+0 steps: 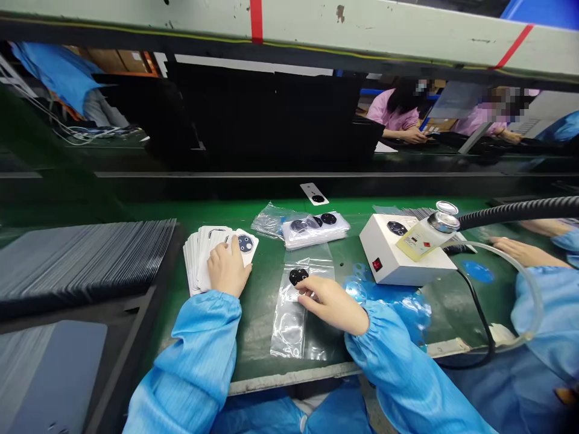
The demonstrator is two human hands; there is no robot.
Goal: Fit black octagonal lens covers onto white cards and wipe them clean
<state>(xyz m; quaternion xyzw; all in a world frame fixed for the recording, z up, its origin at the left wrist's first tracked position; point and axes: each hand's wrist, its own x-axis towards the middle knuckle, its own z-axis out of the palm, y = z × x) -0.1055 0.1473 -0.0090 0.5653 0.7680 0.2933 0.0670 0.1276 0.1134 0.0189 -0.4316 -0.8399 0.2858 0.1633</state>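
On the left, a fanned stack of white cards [198, 256] lies on the green table. My left hand [226, 269] rests on the top card, fingers spread, beside that card's dark round patch with small holes [245, 243]. Right of it, my right hand [330, 299] pinches the edge of a black round piece [298, 276] over clear plastic bags [288, 330]. The fingertips partly cover this piece, and its underside is hidden. Behind it sits a plastic-wrapped pile of white cards with black round patches [316, 232].
A white box with a red switch [393, 253] carries a pump bottle [427, 232]. Blue film discs [398, 307] lie before it. Racks of grey plates [90, 253] stand left. Another person's hand [527, 250] is at right; a black hose [520, 211] crosses there. A single card [313, 193] lies behind.
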